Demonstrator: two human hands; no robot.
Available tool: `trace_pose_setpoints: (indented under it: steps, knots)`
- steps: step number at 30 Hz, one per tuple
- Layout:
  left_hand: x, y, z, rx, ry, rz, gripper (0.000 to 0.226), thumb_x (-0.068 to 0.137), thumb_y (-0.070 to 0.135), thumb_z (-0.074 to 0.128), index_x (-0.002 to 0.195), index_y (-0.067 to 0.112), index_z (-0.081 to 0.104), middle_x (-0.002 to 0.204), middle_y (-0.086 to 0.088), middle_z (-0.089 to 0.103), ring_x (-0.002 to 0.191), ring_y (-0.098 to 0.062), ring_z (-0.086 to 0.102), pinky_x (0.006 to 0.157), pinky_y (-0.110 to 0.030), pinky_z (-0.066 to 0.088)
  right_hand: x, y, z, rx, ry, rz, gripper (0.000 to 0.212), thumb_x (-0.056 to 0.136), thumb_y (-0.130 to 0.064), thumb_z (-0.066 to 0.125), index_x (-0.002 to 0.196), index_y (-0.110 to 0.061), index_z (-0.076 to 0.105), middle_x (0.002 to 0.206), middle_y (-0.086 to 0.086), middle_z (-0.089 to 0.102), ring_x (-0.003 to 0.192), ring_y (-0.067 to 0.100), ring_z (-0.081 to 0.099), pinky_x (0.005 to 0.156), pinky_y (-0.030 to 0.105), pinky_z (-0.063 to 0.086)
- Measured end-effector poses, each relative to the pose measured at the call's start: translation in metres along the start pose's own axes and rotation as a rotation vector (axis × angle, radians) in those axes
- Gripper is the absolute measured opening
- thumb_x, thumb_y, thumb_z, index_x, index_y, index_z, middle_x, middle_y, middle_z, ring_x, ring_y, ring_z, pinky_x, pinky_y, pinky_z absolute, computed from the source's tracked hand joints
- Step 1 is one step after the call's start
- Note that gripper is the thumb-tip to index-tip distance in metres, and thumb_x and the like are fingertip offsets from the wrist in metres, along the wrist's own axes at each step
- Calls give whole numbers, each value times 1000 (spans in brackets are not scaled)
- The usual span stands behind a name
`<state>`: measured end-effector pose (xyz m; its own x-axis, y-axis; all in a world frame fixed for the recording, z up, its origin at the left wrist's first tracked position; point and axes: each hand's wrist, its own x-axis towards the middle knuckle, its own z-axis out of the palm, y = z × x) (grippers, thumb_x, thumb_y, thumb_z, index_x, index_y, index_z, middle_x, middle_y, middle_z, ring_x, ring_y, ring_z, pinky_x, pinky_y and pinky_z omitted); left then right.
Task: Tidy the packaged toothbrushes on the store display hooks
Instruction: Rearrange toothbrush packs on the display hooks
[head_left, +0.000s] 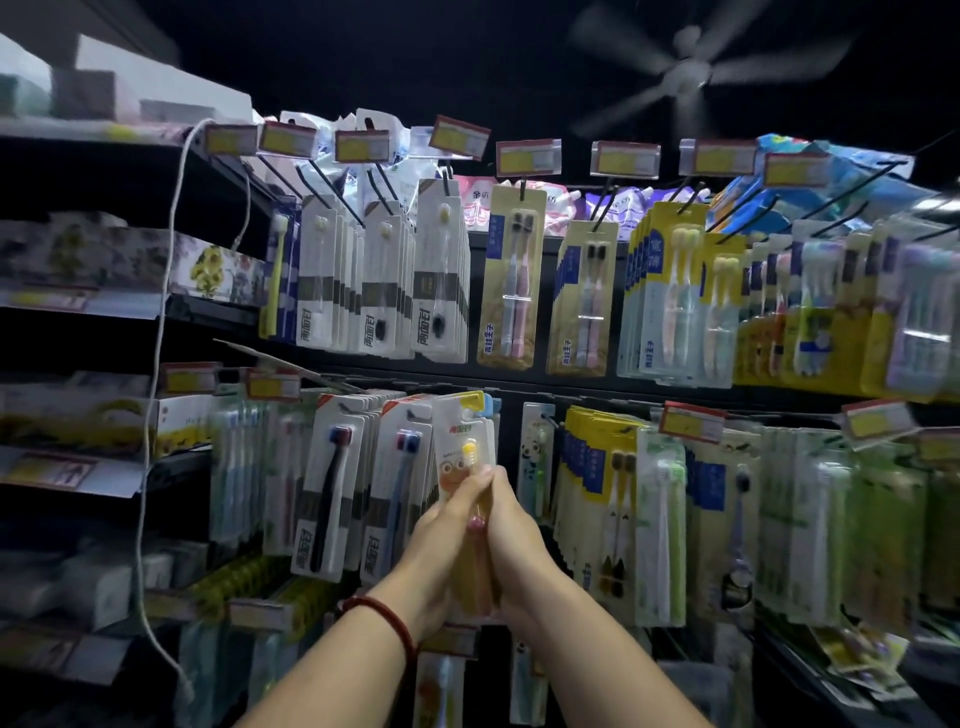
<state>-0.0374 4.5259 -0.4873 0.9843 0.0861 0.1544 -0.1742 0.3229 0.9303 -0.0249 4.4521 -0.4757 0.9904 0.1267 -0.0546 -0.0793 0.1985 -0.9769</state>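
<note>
Display rack (571, 385): crowded rows of hanging packs. Yellow kids' toothbrush packs (464, 441) hang in lower row, between blue-brush packs (400, 493) and panda pack (535, 457). Left hand (441, 525) and right hand (517, 525) squeeze them, grip tight. Hard tug may slide packs off hidden hook or knock neighbours crooked.

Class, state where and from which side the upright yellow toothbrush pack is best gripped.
Likely take the yellow toothbrush pack by its lower half, from both sides, as the left hand and right hand do: it is upright, flat and narrow, its top crowded by neighbouring packs.
</note>
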Motion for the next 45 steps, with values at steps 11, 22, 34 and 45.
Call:
trace_pose_setpoints:
  steps: [11, 22, 34, 45]
  knots:
    - [-54, -38, 3, 1, 32, 20, 45, 88, 41, 67, 122, 12, 72, 109, -20, 77, 103, -36, 75, 87, -44, 60, -52, 38, -24, 37, 17, 13, 65, 93, -72, 43, 124, -21, 67, 115, 12, 72, 108, 32, 67, 103, 52, 50]
    - [-118, -214, -30, 25, 83, -202, 23, 99, 20, 65, 115, 4, 68, 76, -8, 78, 64, -16, 74, 57, -25, 57, -83, 201, -85, 74, 143, 280, 60, 101, -60, 40, 108, -13, 77, 95, 13, 79, 87, 28, 75, 68, 33, 56]
    - [-75, -295, -51, 297, 184, -258, 40, 87, 16, 79, 121, 9, 58, 102, -7, 77, 78, -11, 73, 49, -12, 50, -25, 264, -119, -162, 256, 248, 52, 102, -52, 41, 99, -17, 80, 89, 7, 80, 89, 28, 73, 87, 38, 57]
    - [-5, -345, -66, 507, 133, -222, 54, 77, 14, 78, 115, 19, 41, 109, 1, 64, 94, -10, 65, 66, -17, 51, 47, 304, -144, -164, 162, 112, 22, 84, -20, 76, 103, -7, 78, 90, 9, 80, 89, 30, 77, 77, 39, 60]
